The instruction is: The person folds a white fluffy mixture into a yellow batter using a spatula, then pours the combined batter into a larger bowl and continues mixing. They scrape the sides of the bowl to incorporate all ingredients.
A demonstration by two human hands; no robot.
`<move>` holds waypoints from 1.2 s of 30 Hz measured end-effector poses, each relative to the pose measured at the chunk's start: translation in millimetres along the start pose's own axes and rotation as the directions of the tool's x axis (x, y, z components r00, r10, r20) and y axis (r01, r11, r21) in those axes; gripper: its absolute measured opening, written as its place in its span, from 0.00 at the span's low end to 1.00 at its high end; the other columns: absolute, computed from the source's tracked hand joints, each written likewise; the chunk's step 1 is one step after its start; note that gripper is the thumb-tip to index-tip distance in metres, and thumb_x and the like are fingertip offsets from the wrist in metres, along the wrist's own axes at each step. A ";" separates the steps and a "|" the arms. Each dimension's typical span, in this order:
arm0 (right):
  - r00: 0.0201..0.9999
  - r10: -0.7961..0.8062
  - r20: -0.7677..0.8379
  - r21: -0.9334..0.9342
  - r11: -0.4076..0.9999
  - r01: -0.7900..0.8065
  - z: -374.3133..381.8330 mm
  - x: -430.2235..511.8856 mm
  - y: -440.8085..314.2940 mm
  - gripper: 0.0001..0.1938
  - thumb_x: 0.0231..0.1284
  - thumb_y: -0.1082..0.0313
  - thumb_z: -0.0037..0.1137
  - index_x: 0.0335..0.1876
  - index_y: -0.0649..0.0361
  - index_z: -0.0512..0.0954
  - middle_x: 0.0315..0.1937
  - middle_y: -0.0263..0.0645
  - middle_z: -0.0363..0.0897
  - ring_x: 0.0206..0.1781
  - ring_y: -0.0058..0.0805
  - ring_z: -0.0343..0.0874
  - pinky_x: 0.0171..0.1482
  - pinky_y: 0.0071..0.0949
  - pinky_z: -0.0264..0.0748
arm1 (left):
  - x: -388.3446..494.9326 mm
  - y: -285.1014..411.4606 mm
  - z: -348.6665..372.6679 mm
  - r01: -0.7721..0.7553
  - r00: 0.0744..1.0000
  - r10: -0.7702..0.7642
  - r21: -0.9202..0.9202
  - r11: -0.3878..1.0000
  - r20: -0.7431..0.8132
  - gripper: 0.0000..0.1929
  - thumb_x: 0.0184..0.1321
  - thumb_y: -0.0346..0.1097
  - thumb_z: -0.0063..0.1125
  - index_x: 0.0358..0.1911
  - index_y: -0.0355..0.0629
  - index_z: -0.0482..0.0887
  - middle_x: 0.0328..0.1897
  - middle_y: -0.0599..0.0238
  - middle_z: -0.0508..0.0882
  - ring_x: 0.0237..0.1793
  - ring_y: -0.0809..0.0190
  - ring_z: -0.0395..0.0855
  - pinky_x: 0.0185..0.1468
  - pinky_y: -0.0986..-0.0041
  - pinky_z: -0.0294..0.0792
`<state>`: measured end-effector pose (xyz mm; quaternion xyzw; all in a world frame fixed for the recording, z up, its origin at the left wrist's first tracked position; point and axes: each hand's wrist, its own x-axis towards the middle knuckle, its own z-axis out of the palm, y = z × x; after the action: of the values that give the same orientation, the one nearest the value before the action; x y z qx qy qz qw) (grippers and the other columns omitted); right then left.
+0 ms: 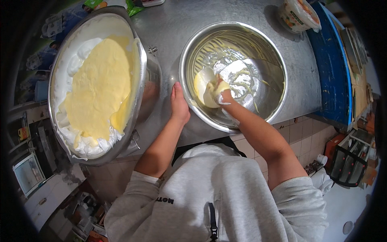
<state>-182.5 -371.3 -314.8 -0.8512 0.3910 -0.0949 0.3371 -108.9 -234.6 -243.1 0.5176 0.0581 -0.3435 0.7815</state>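
My right hand [222, 90], smeared with yellow batter and white foam, reaches into a wide steel bowl [285, 87] and grips a pale, rounded bowl scraper [205, 86] against its left inner wall. Streaks of yellow batter coat the inside of this bowl. Outside it, my left hand [180, 104] rests upright along the bowl's left rim, fingers together and pointing away from me. On the left stands a large, deep metal mixing bowl [143, 63] with a clamp-like fitting on its side. It holds yellow batter [98, 87] lying over white whipped foam [98, 146].
Both bowls stand on a steel table [169, 18]. At the back right is a plastic tub [297, 16] with orange contents, beside a blue board or crate side [335, 69]. A green packet [133, 7] lies behind the left bowl. Shelving with clutter is at lower left.
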 end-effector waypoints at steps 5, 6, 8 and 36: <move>0.871 0.401 0.286 0.346 0.804 -0.484 -17.3 -5.0 -49.7 0.20 0.53 0.61 0.55 0.50 0.63 0.69 0.38 0.42 0.77 0.35 0.32 0.76 0.35 0.31 0.74 | -2.1 -4.3 0.3 0.056 0.998 -0.056 -0.073 0.996 0.013 0.23 0.67 0.50 0.35 0.53 0.39 0.67 0.51 0.64 0.73 0.51 0.67 0.71 0.54 0.75 0.63; 0.809 0.352 0.471 0.542 0.608 -0.580 -28.5 -0.8 -54.5 0.20 0.55 0.61 0.55 0.50 0.63 0.69 0.39 0.40 0.76 0.36 0.30 0.76 0.35 0.29 0.74 | -7.2 -5.0 -0.7 0.016 0.998 -0.009 -0.101 0.995 0.062 0.22 0.67 0.51 0.35 0.53 0.39 0.67 0.51 0.65 0.74 0.50 0.67 0.72 0.52 0.75 0.65; 0.770 0.200 0.606 0.680 0.372 -0.632 -55.8 11.6 -56.1 0.16 0.58 0.60 0.53 0.47 0.60 0.67 0.37 0.38 0.75 0.35 0.27 0.76 0.33 0.26 0.75 | -21.5 -5.7 -5.6 0.093 0.994 -0.088 -0.068 0.993 0.064 0.22 0.67 0.51 0.34 0.51 0.40 0.68 0.47 0.64 0.76 0.44 0.66 0.75 0.47 0.73 0.68; 0.738 0.249 0.627 0.668 0.314 -0.674 -53.8 2.7 -49.2 0.20 0.61 0.58 0.49 0.53 0.62 0.64 0.41 0.40 0.74 0.36 0.32 0.75 0.37 0.32 0.76 | -24.6 -4.0 -5.3 0.181 0.981 -0.176 -0.063 0.981 0.077 0.24 0.67 0.51 0.35 0.55 0.40 0.65 0.52 0.65 0.73 0.51 0.65 0.71 0.53 0.74 0.66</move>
<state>-173.9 -377.1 -242.6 -0.4006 0.4383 0.0062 0.8046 -128.5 -219.4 -237.7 0.4701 0.0887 -0.4282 0.7667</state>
